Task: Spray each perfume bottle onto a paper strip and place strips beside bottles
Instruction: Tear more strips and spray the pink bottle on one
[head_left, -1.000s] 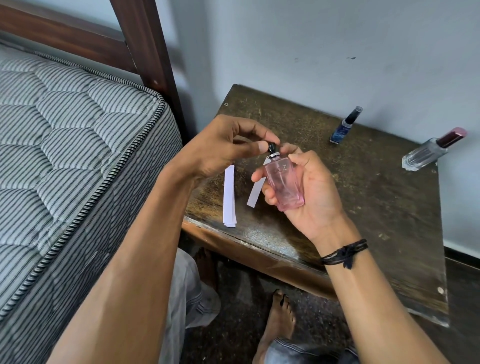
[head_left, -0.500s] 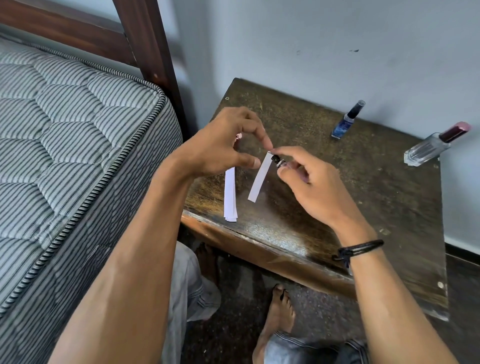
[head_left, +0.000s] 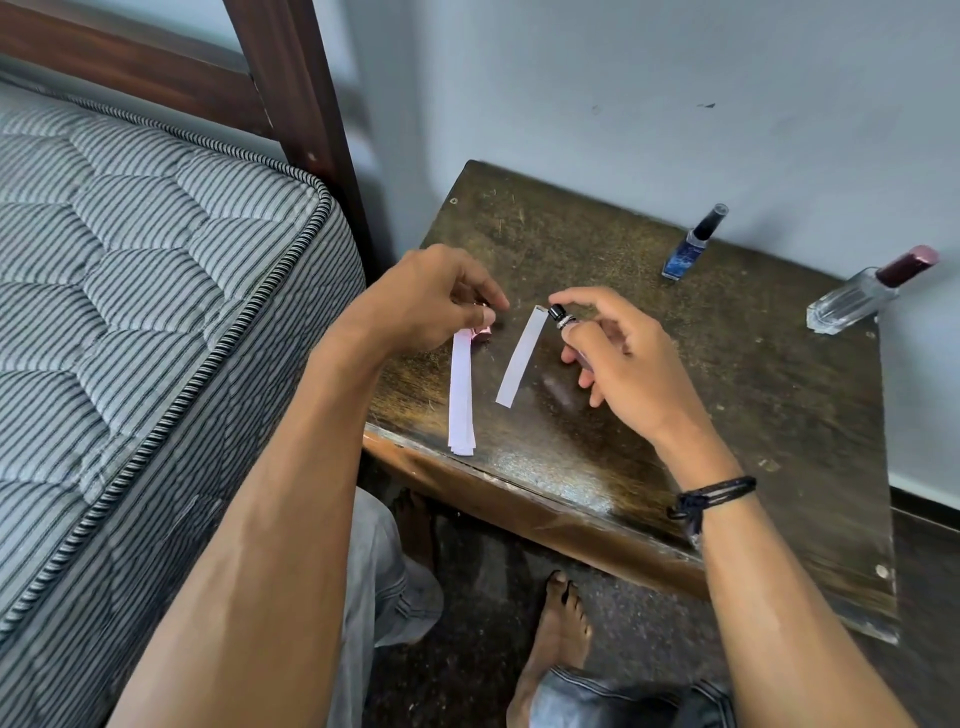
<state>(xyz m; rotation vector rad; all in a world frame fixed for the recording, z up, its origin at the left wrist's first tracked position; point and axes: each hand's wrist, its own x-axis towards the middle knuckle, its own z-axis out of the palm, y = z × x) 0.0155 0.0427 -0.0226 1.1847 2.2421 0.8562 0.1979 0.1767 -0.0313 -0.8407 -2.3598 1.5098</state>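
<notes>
1. Now, the left hand (head_left: 431, 301) pinches the pink cap (head_left: 482, 332) right over the stack of strips (head_left: 461, 395) at the table's (head_left: 727, 415) near edge; one nudge could tip them off.
2. Centre, the single strip (head_left: 521, 358) lies loose; spray could scoot it.
3. The right hand (head_left: 613, 358) wraps the pink bottle (head_left: 563, 318), nozzle near the strip's top; a tilt could miss.
4. Far right, the blue bottle (head_left: 688, 249) and clear bottle (head_left: 857, 299) wait unsprayed.

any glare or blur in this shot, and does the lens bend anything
Head view: soft daylight puts a pale sheen on the table near its front edge; the wide lens bows the bed post and leans the blue bottle and the clear bottle; both hands look slightly soft, the paper strip stays fairly crisp.
</notes>
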